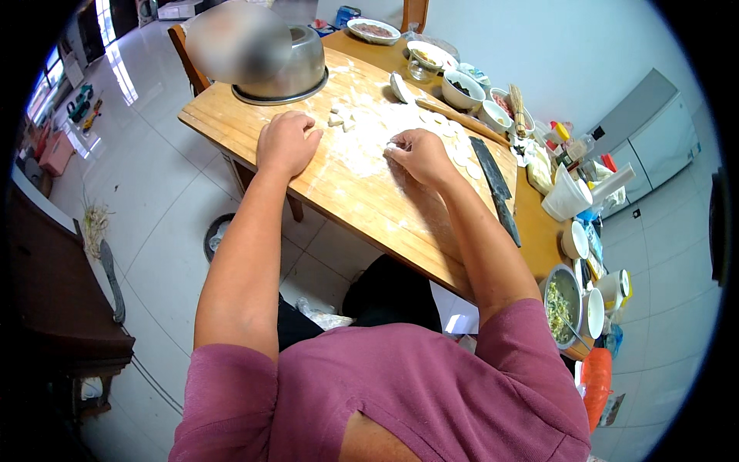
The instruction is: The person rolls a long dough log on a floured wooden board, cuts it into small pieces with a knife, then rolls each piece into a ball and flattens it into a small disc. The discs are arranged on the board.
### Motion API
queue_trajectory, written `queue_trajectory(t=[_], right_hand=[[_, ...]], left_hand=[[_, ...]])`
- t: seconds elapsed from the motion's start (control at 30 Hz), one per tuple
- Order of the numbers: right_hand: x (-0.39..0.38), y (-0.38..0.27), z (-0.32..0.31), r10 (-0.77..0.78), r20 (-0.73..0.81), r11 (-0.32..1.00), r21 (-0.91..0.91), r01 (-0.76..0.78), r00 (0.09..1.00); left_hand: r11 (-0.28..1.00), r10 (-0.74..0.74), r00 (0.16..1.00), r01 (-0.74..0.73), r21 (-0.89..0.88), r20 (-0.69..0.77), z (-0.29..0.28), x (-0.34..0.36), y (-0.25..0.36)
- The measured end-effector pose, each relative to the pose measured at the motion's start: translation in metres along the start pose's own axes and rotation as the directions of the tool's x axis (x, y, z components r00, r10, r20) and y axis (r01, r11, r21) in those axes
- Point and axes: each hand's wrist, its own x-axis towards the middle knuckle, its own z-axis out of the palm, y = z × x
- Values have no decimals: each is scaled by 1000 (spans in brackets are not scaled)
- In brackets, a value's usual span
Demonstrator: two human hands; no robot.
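1. Our left hand rests curled, knuckles up, on the floured wooden board, holding nothing we can see
2. Our right hand pinches a small dough piece at its fingertips
3. Cut dough lumps lie between the hands, near the steel bowl
4. A cleaver lies right of the board; glossy tiled floor below

- My left hand rests knuckles-up on the floured wooden board, centre-left of the frame, fingers curled under.
- My right hand sits just right of centre, fingertips pinching a small piece of dough.
- Cut dough lumps lie above, between both hands.
- Flattened dough rounds lie right of my right hand.
- A cleaver lies along the board's right edge.
- A steel pot stands upper centre.
- A bowl of chopped filling sits lower right.
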Motion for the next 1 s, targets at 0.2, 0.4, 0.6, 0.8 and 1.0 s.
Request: queue_trajectory(t=[0.2,0.4,0.6,0.8,1.0], right_hand=[[-27,-5,-19,-72,137,994,-71,82,988],[-59,-15,-28,-156,136,967,-183,180,978],[-61,-19,-22,-69,164,960,-259,110,984],[-75,-18,-32,2,232,935,-346,81,973],[-62,-15,6,-297,217,887,-299,353,930]], left_hand=[[1000,28,999,-28,0,-23,0,-1,-3],[998,45,997,-47,-28,-60,1,-2,-7],[999,31,999,-32,-29,-43,-1,-2,-4],[993,102,994,-105,-48,-45,7,1,-2],[983,138,989,-131,-127,48,5,9,-18]])
